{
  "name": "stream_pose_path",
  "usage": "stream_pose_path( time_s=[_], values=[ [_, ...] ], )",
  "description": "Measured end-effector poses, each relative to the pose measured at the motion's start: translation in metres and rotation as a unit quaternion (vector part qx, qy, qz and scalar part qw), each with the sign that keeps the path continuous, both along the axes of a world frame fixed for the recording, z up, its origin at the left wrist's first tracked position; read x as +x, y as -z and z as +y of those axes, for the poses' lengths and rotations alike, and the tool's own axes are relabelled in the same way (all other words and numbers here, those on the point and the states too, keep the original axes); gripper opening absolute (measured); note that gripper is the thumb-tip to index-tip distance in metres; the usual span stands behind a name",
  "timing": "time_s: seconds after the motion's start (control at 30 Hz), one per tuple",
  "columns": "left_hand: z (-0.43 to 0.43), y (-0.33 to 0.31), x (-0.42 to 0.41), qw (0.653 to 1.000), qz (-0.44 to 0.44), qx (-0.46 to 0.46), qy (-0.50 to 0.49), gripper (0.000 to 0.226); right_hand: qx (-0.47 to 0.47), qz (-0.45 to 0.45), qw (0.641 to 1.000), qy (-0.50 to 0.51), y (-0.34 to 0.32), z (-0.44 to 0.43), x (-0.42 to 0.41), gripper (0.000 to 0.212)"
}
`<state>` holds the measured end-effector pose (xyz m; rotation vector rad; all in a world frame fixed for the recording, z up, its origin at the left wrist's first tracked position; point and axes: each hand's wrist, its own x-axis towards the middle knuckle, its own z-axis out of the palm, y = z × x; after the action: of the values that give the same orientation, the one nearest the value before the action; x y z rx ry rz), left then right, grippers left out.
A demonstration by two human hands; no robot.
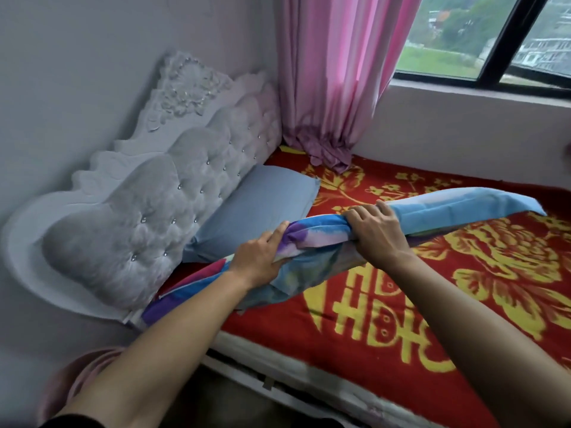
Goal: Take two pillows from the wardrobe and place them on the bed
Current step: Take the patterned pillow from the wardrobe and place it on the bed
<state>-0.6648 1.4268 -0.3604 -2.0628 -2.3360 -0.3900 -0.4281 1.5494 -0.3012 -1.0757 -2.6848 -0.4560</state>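
Grey tufted headboard (160,193) at left of frame, against the wall. Plain blue-grey pillow (256,208) leans on it, lying on the bed (401,304) with its red and yellow cover. Left hand (259,257) at centre, fingers (278,234) curled and gripping the colourful pillow (321,245). That pillow stretches from lower left to right of frame, its middle bunched and lifted. Right hand (377,233) grips it just beside the left, fingers wrapped over the top. Pink curtain (336,78) upper centre, window (494,35) upper right.
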Motion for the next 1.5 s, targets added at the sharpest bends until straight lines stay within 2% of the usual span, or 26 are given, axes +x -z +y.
stream_pose_path(
  time_s=[0.1, 0.3, 0.43, 0.5, 0.6, 0.73, 0.8, 0.9, 1.0, 1.1, 1.2, 1.3, 1.33, 1.4, 1.5],
  values=[
    [0.047, -0.004, -0.006, 0.999, 0.021, 0.037, -0.01, 0.073, -0.014, 0.024, 1.0, -0.001, 0.002, 0.056, -0.016, 0.033],
    [0.125, -0.034, -0.025, 0.992, 0.012, 0.121, -0.019, 0.07, -0.033, 0.096, 0.994, 0.031, 0.011, 0.142, -0.052, 0.049],
    [0.161, -0.038, -0.051, 0.987, -0.011, 0.154, -0.047, 0.065, -0.082, 0.165, 0.979, 0.092, 0.029, 0.172, -0.088, 0.071],
    [0.181, -0.037, -0.07, 0.985, -0.032, 0.156, -0.066, 0.065, -0.145, 0.252, 0.944, 0.153, 0.043, 0.181, -0.11, 0.085],
    [0.213, -0.035, -0.1, 0.984, -0.068, 0.147, -0.074, 0.066, -0.304, 0.346, 0.856, 0.235, 0.066, 0.195, -0.151, 0.1],
    [0.257, -0.027, -0.146, 0.973, -0.16, 0.159, -0.049, 0.062, -0.397, 0.384, 0.8, 0.236, 0.095, 0.216, -0.212, 0.088],
    [0.277, -0.017, -0.175, 0.966, -0.201, 0.159, -0.037, 0.053, -0.379, 0.437, 0.786, 0.22, 0.104, 0.229, -0.244, 0.081],
    [0.305, 0.006, -0.224, 0.943, -0.286, 0.168, -0.023, 0.043, -0.298, 0.477, 0.794, 0.229, 0.114, 0.25, -0.29, 0.079],
    [0.333, 0.031, -0.269, 0.91, -0.385, 0.152, -0.016, 0.04, -0.24, 0.489, 0.798, 0.256, 0.126, 0.272, -0.336, 0.075],
    [0.361, 0.067, -0.317, 0.889, -0.443, 0.11, -0.044, 0.041, -0.233, 0.463, 0.813, 0.264, 0.156, 0.298, -0.384, 0.071],
    [0.389, 0.126, -0.367, 0.907, -0.409, 0.041, -0.088, 0.036, -0.322, 0.371, 0.838, 0.237, 0.219, 0.317, -0.419, 0.066],
    [0.399, 0.204, -0.395, 0.949, -0.268, -0.11, -0.127, 0.055, -0.464, 0.199, 0.835, 0.219, 0.304, 0.306, -0.43, 0.061],
    [0.395, 0.228, -0.398, 0.954, -0.216, -0.159, -0.137, 0.061, -0.485, 0.148, 0.832, 0.224, 0.331, 0.295, -0.43, 0.063],
    [0.379, 0.268, -0.4, 0.956, -0.124, -0.223, -0.145, 0.067, -0.449, 0.102, 0.857, 0.23, 0.372, 0.271, -0.429, 0.068],
    [0.354, 0.307, -0.406, 0.965, -0.053, -0.22, -0.136, 0.073, -0.389, 0.123, 0.886, 0.219, 0.399, 0.251, -0.434, 0.069]
  ],
)
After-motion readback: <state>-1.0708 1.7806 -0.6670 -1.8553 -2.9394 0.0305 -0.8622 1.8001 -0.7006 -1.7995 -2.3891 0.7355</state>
